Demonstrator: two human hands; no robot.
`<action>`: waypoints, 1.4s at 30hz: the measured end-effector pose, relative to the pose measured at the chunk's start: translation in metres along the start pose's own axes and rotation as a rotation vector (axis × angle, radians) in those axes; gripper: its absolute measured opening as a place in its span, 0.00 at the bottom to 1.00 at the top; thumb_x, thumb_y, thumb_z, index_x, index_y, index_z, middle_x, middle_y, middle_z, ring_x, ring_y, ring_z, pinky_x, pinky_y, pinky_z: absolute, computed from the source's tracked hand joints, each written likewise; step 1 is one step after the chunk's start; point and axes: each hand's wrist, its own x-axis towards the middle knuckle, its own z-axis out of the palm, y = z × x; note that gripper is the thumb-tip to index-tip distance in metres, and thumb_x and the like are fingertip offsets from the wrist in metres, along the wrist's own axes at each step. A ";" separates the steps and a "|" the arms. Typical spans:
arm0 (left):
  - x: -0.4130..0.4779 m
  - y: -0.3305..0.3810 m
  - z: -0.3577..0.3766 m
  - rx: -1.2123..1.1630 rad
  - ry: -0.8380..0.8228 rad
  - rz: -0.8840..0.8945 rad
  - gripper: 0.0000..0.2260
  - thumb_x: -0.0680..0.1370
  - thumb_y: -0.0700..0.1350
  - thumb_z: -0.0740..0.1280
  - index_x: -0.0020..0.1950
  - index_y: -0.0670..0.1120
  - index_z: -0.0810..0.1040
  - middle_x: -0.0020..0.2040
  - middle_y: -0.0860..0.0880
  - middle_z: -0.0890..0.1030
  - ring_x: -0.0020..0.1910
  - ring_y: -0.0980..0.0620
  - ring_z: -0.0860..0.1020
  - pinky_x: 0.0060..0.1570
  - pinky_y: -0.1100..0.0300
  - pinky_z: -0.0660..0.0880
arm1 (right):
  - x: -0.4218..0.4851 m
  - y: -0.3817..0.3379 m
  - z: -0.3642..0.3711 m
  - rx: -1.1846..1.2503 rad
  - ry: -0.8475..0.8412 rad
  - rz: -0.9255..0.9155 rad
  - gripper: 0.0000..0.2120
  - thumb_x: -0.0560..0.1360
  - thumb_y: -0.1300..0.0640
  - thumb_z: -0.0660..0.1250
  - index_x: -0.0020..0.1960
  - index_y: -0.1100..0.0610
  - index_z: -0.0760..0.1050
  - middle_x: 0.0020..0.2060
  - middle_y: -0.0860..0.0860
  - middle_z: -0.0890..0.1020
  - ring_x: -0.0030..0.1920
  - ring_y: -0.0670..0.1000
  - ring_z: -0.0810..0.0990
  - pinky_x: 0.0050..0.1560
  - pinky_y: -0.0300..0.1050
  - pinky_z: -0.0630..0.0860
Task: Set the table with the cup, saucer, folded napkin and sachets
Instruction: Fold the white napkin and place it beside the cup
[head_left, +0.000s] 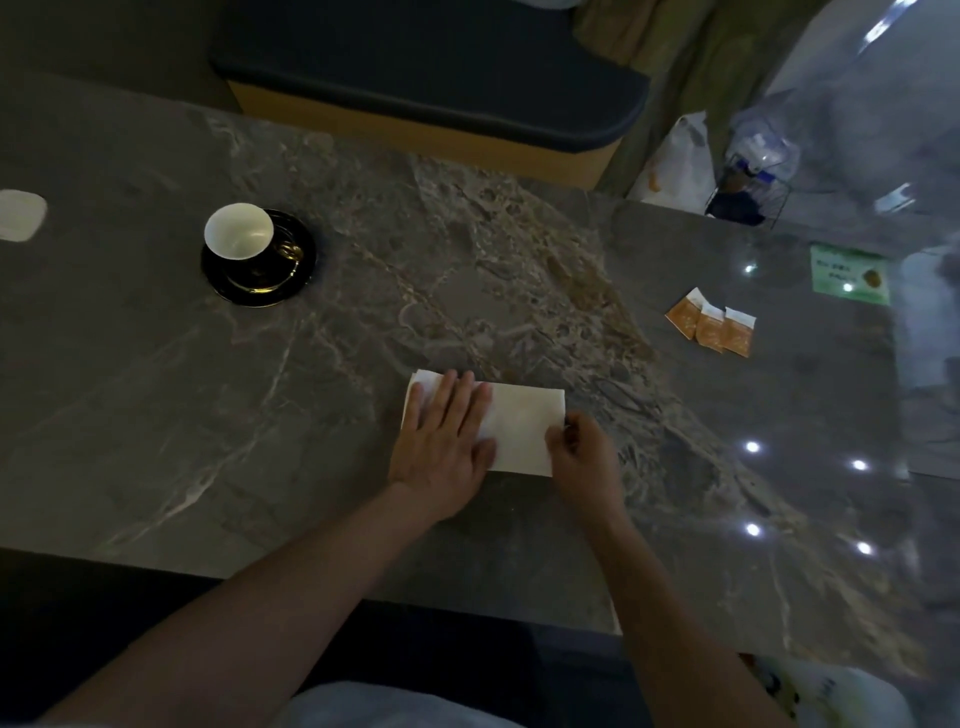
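A white napkin (522, 426), folded into a rectangle, lies flat on the dark marble table (311, 415) in front of me. My left hand (444, 447) presses flat on its left half, fingers spread. My right hand (582, 460) pinches the napkin's right edge between thumb and fingers. A cup (239, 231), white inside and dark outside with a gold handle, stands upright on a black gold-rimmed saucer (291, 283) at the far left. Three orange-and-white sachets (714, 327) lie side by side at the right.
A green card (849, 274) lies beyond the sachets at the far right. A white pad (21, 214) sits at the table's left edge. Behind the table stand a cushioned bench (431, 88), a wire basket (748, 197) and plastic bags.
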 end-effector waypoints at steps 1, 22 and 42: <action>0.002 0.004 0.001 -0.003 -0.008 -0.009 0.31 0.84 0.60 0.44 0.83 0.46 0.49 0.83 0.43 0.54 0.83 0.43 0.47 0.79 0.38 0.41 | 0.001 0.002 -0.004 -0.031 0.007 -0.033 0.08 0.82 0.56 0.64 0.60 0.54 0.75 0.49 0.49 0.80 0.47 0.48 0.80 0.45 0.46 0.80; -0.029 -0.087 -0.010 -0.050 -0.010 -0.025 0.29 0.84 0.54 0.47 0.84 0.45 0.47 0.84 0.47 0.51 0.83 0.46 0.48 0.79 0.43 0.53 | -0.041 -0.079 0.106 -0.061 -0.009 -0.261 0.19 0.82 0.60 0.54 0.72 0.58 0.67 0.56 0.51 0.72 0.46 0.44 0.72 0.45 0.35 0.71; -0.026 -0.077 -0.026 -0.183 0.114 0.075 0.29 0.86 0.54 0.47 0.83 0.41 0.48 0.84 0.43 0.50 0.83 0.49 0.46 0.81 0.52 0.46 | -0.027 -0.034 0.098 -0.651 0.122 -0.515 0.27 0.82 0.52 0.51 0.79 0.62 0.58 0.78 0.59 0.62 0.78 0.58 0.59 0.74 0.54 0.60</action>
